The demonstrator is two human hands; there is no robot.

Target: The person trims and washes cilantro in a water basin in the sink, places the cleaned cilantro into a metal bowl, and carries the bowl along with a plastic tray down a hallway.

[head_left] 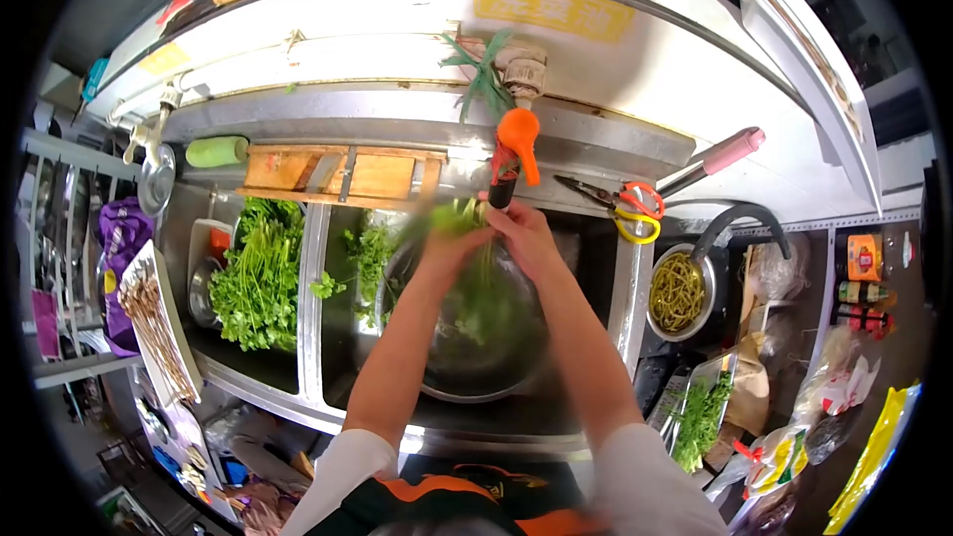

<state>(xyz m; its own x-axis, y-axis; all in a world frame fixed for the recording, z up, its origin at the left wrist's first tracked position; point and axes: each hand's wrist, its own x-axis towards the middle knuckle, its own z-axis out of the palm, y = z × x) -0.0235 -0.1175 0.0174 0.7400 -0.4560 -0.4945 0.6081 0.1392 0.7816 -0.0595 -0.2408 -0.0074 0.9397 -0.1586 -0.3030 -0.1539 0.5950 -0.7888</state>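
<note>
Fingers of the left hand hold one greens bunch over one basin, right hand's grip unclear.

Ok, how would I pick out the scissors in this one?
Find the metal sink in the middle, then the person's right hand over it. Farther right, the scissors lie by the sink's edge, blades pointing left. Unlike the pink-handled tool beside them, they have one orange-red loop and one yellow.
</note>
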